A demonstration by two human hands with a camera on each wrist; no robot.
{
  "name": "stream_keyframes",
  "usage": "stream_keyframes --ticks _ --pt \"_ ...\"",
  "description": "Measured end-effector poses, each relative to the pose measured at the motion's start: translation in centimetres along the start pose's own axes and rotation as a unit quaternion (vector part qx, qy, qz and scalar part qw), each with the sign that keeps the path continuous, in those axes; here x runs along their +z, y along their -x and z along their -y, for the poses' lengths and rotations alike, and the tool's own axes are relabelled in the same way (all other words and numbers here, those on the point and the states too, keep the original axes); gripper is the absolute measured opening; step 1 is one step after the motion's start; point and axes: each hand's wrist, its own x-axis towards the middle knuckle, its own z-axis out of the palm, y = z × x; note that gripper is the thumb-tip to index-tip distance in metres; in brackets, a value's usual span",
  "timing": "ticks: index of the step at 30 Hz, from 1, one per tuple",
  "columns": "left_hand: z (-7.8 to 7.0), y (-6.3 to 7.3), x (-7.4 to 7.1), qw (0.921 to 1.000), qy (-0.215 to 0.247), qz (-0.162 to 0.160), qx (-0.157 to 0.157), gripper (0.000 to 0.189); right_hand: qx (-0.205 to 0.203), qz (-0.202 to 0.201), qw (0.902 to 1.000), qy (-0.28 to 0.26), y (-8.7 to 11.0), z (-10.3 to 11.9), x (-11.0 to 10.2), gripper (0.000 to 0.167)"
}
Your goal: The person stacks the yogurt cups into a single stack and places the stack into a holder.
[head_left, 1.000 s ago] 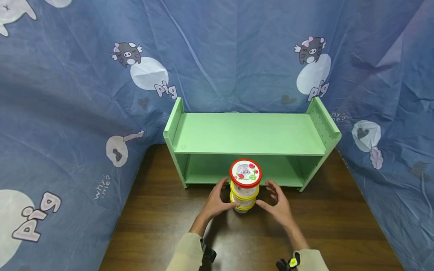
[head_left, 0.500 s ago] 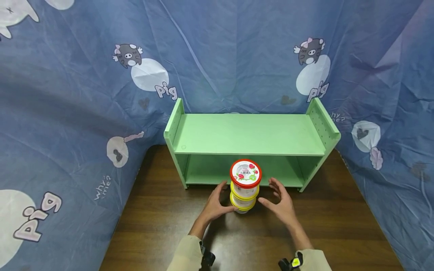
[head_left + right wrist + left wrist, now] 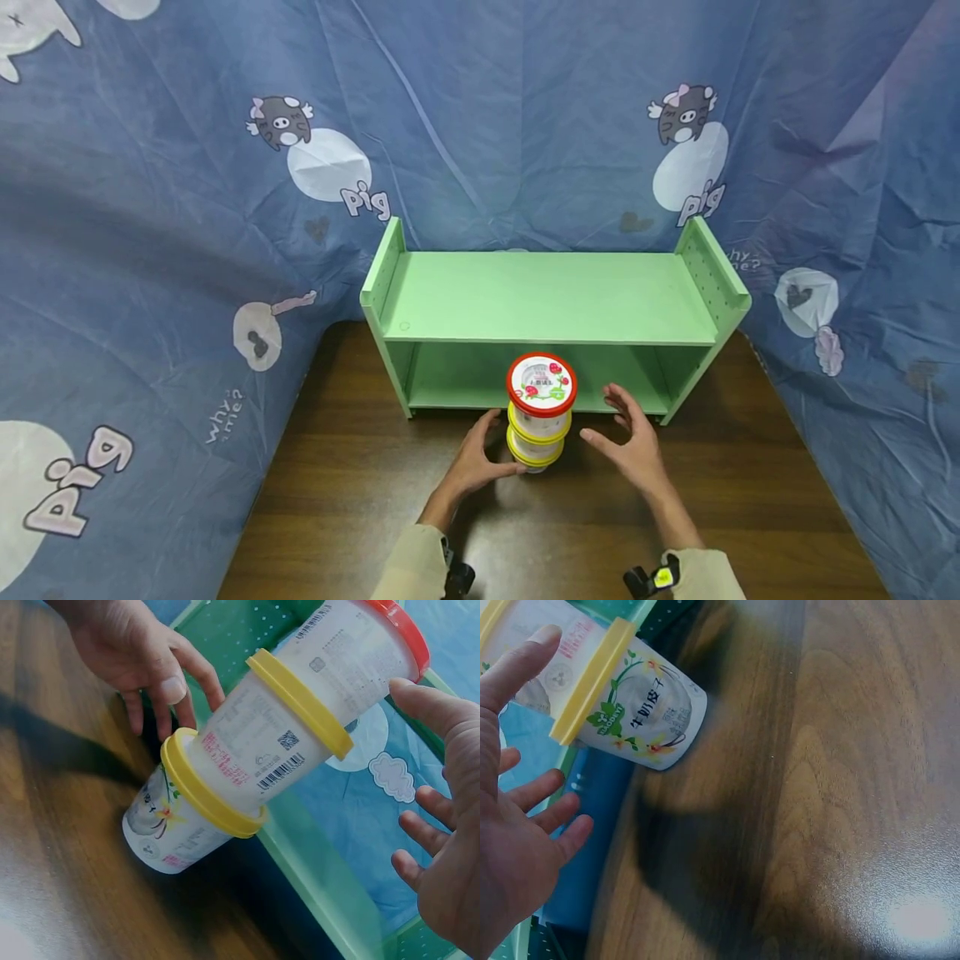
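Three yogurt cups stand stacked upright on the wooden table. On top is a cup with a red-rimmed lid [image 3: 542, 383] printed with strawberries; the middle cup [image 3: 244, 742] and the bottom cup [image 3: 649, 712] have yellow lids. My left hand [image 3: 472, 458] is at the left side of the stack, fingers spread, its thumb close to the lower cups; whether it touches them I cannot tell. To the right of the stack, my right hand [image 3: 633, 442] is apart from it, with fingers loosely bent and holding nothing.
A green two-tier shelf [image 3: 547, 296] stands behind the cups at the back of the table [image 3: 540, 533]. Behind and beside it hangs a blue cloth [image 3: 480, 125] printed with pigs. A black wrist camera [image 3: 459, 577] sits on the left wrist.
My right hand has moved away from the stack, to the right and slightly up in the head view. My left hand has drawn a little down and left. The cups stay put.
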Motion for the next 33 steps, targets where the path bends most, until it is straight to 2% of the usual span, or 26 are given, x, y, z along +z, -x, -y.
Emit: stream_keyframes --ticks 12,20,33 --pt "0.6 0.0 0.3 1.0 0.003 0.0 0.0 0.105 -0.008 -0.002 0.9997 0.024 -0.3 1.5 -1.5 0.081" --pt "1.2 0.0 0.7 0.9999 0.008 0.006 -0.002 0.105 -0.026 -0.012 0.9984 0.049 -0.7 1.3 -2.4 0.082" --pt "1.8 0.1 1.5 0.9997 0.021 0.01 -0.01 0.105 -0.036 -0.026 0.9975 0.055 -1.4 2.5 -4.7 0.081"
